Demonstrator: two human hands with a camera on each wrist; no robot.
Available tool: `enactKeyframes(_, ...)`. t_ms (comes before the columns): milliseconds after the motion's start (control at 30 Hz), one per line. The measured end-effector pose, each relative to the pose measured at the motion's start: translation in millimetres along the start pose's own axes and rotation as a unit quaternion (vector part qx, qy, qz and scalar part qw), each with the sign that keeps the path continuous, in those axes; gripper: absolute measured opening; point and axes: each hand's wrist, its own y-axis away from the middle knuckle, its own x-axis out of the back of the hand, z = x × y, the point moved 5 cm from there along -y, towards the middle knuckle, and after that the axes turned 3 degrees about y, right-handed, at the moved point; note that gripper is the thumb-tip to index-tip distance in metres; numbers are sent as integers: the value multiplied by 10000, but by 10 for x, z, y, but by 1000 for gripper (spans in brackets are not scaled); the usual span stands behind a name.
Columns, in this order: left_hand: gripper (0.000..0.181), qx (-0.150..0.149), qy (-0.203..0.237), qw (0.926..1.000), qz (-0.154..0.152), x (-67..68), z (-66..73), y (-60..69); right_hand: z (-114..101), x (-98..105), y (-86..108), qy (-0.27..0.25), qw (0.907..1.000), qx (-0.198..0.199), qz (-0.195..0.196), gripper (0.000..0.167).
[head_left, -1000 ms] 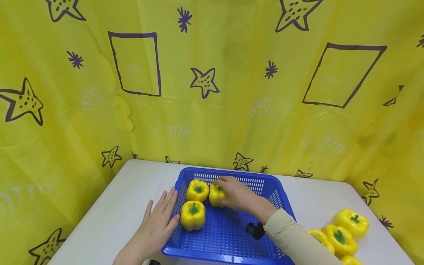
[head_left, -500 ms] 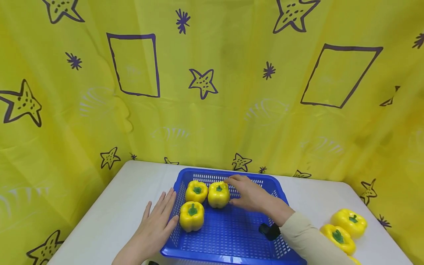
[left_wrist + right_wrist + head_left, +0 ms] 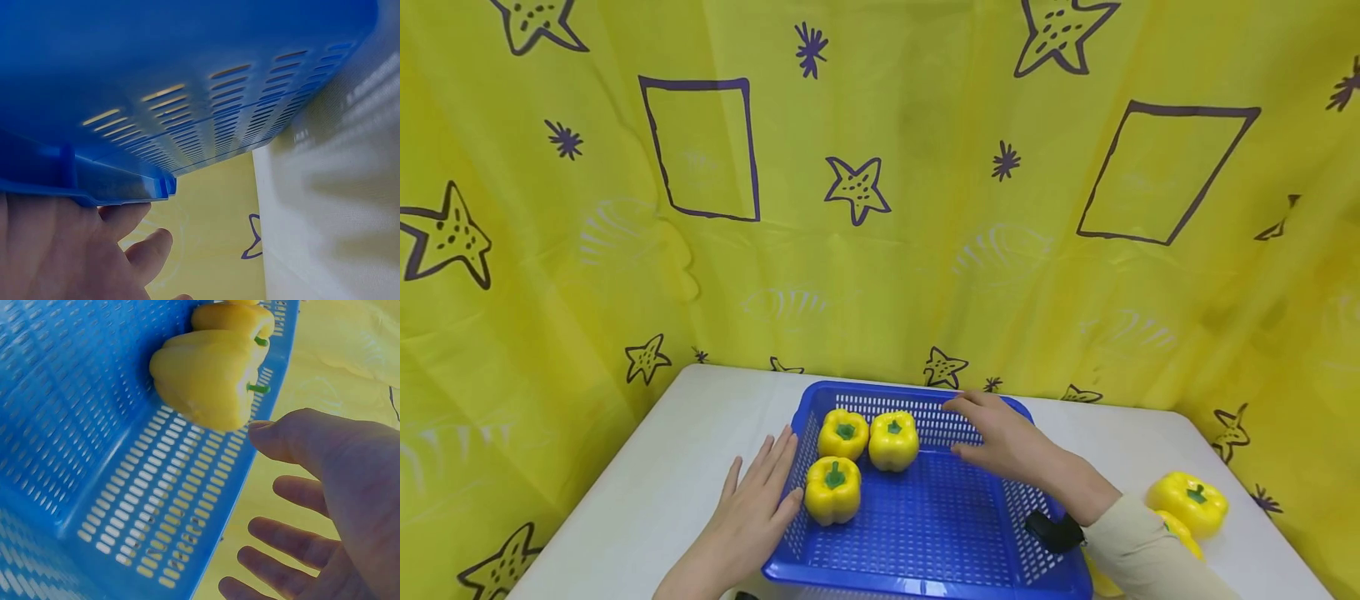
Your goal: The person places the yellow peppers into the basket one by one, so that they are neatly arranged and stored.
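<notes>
Three yellow bell peppers with green stems stand in the left part of a blue basket point(image 3: 925, 583): a back-left pepper point(image 3: 843, 434), a pepper point(image 3: 893, 442) beside it, and a front pepper point(image 3: 832, 492). My left hand point(image 3: 747, 517) rests with straight fingers against the basket's left rim; in the left wrist view its fingers touch the rim from outside. My right hand point(image 3: 1011, 442) hovers over the basket's back right part, fingers spread and holding nothing. In the right wrist view the hand point(image 3: 325, 506) is apart from the nearest pepper point(image 3: 206, 378).
More yellow peppers point(image 3: 1189, 503) lie on the white table point(image 3: 1120, 425) right of the basket, partly hidden by the right sleeve point(image 3: 1150, 550). A yellow patterned curtain point(image 3: 865, 275) hangs behind and around the table. A black wrist device point(image 3: 1054, 532) sits at the right wrist.
My right hand has let go of the pepper beside the back-left one and moved right, away from it. That pepper stays standing in the basket. The left hand keeps its place at the rim.
</notes>
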Motion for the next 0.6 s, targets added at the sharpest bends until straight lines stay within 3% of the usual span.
enactKeyframes(233,65,-20,-6,10000,17,6,-3,1,120,55,145,99,9996,-68,239,50)
enactKeyframes(600,65,-11,14,10000,-4,1,-4,2,364,121,318,181,9989,-311,311,50)
